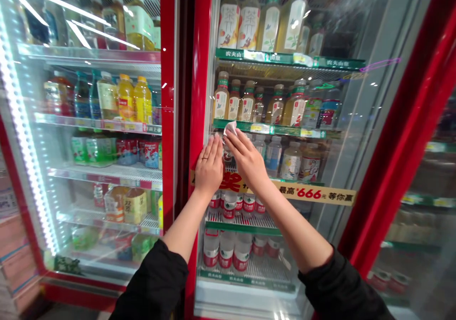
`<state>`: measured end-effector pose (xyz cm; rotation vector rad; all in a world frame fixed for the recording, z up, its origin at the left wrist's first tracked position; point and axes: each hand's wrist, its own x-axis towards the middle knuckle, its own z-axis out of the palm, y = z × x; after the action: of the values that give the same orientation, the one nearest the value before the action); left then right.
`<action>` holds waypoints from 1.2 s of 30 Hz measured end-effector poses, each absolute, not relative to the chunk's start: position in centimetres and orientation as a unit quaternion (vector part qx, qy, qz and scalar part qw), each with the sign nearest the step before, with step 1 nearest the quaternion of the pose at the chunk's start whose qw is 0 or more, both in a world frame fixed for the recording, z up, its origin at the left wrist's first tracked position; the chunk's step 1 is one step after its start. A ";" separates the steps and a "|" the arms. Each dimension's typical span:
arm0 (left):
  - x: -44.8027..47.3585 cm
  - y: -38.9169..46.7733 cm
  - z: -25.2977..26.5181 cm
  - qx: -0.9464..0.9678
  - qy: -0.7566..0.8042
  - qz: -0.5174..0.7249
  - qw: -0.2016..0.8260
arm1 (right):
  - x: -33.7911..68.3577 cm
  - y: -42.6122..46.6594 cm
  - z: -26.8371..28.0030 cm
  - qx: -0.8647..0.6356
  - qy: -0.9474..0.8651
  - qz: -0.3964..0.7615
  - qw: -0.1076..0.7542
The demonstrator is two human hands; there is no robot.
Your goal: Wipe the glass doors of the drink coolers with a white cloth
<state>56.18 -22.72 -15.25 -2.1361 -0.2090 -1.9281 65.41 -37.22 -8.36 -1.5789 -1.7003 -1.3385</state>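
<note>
My left hand point(209, 165) lies flat against the glass door point(320, 237) of a drinks fridge, close to its red frame point(200, 87). Its fingers are stretched out and point up, and a thin ring circles one of them. Just right of it, my right hand point(247, 158) presses a crumpled white tissue point(230, 127) to the glass under its fingertips. Both hands are above a beige sticker strip point(317, 194) with red and black lettering, which my right forearm partly covers. Bottled drinks point(292, 160) stand on the shelves behind the glass.
To the left stands another lit fridge point(107, 170) with bottles and cartons on its shelves. A slanted red frame point(402, 153) and further shelves are on the right. Pinkish boxes point(19, 258) are stacked at the lower left. Light reflections cross the glass.
</note>
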 end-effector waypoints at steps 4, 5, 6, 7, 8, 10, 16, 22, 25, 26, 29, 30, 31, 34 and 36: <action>55.7 -22.6 -15.0 -0.764 -0.073 -0.628 0.128 | 66.5 -38.9 -9.2 -0.580 -0.611 -0.490 0.224; 55.6 -22.5 -15.0 -0.768 -0.074 -0.623 0.128 | 66.7 -38.9 -8.9 -0.580 -0.604 -0.494 0.233; 55.5 -22.5 -15.0 -0.769 -0.074 -0.622 0.130 | 66.7 -38.8 -8.5 -0.578 -0.596 -0.500 0.245; 55.4 -22.4 -15.0 -0.768 -0.074 -0.622 0.135 | 66.6 -38.3 -7.9 -0.576 -0.589 -0.505 0.258; 55.3 -22.3 -15.1 -0.765 -0.073 -0.624 0.144 | 66.4 -37.6 -7.2 -0.572 -0.584 -0.509 0.270; 55.1 -22.0 -15.5 -0.759 -0.068 -0.627 0.164 | 65.4 -35.9 -5.9 -0.564 -0.585 -0.508 0.283; 54.4 -21.0 -17.2 -0.724 -0.109 -0.668 0.129 | 63.0 -32.6 -6.1 -0.545 -0.655 -0.470 0.229; 54.3 -20.7 -17.2 -0.665 -0.161 -0.729 0.034 | 64.5 -34.5 -7.5 -0.544 -0.642 -0.492 0.222; 54.4 -20.7 -17.2 -0.668 -0.153 -0.728 0.029 | 63.7 -33.4 -5.8 -0.550 -0.623 -0.497 0.251; 54.4 -20.6 -17.3 -0.669 -0.151 -0.727 0.029 | 63.1 -32.6 -5.1 -0.550 -0.621 -0.494 0.259; 54.4 -20.5 -17.5 -0.668 -0.156 -0.727 0.024 | 61.1 -30.3 -3.9 -0.546 -0.644 -0.472 0.252; 54.4 -20.4 -17.6 -0.670 -0.157 -0.725 0.020 | 60.6 -29.9 -3.9 -0.543 -0.659 -0.462 0.239; 54.4 -20.4 -17.7 -0.671 -0.158 -0.724 0.016 | 60.4 -29.8 -4.1 -0.539 -0.674 -0.453 0.224; 54.4 -20.3 -17.8 -0.676 -0.159 -0.719 0.011 | 61.0 -31.0 -5.3 -0.525 -0.704 -0.441 0.187; 54.2 -20.3 -18.0 -0.679 -0.157 -0.717 0.011 | 61.9 -32.1 -5.7 -0.522 -0.702 -0.448 0.184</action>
<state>54.20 -20.28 -17.95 -2.1192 -0.4887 -2.2363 61.90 -32.15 -5.71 -1.4727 -1.9787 -1.2617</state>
